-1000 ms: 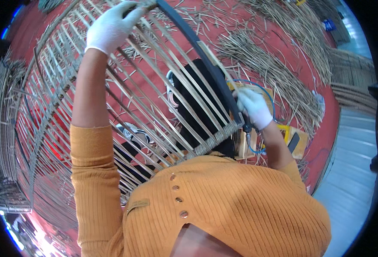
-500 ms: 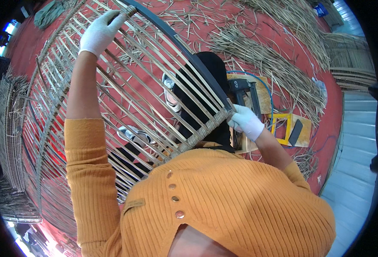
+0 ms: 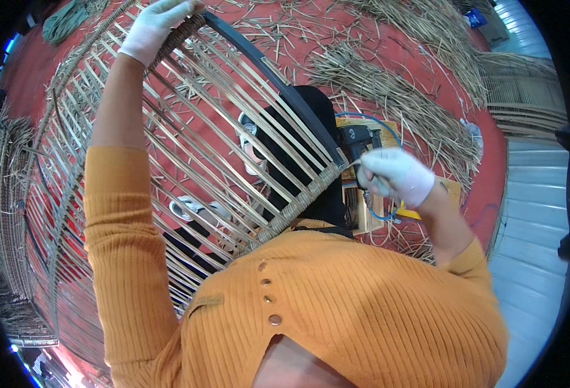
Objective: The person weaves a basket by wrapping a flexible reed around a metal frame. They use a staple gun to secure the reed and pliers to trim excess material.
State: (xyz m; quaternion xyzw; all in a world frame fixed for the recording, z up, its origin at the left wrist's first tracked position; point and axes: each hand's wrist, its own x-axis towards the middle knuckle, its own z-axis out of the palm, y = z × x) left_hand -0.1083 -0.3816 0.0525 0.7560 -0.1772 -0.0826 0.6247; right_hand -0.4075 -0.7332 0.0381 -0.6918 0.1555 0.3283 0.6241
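Note:
A large frame (image 3: 307, 123) with a dark edge bar and many thin slats lies slanted across my lap. Its near rail (image 3: 291, 210) is wound with twisted cord. At the frame's far corner, my left hand (image 3: 159, 27), in a white glove, grips the cord-wound far rail (image 3: 180, 35). My right hand (image 3: 396, 174), gloved too and slightly blurred, is closed just right of the near corner. A thin pale strand (image 3: 352, 165) seems to run from that corner into its fingers.
A black nail gun (image 3: 356, 136) with a blue hose (image 3: 388, 126) rests on a wooden box (image 3: 367, 220) to the right. Bundles of dry stalks (image 3: 388, 90) and loose bits litter the red floor (image 3: 420, 64). Woven panels (image 3: 10, 213) stand at the left.
My right hand has moved right and up, away from the near corner, its fingers drawn together. My left hand has shifted slightly up and onto the far corner.

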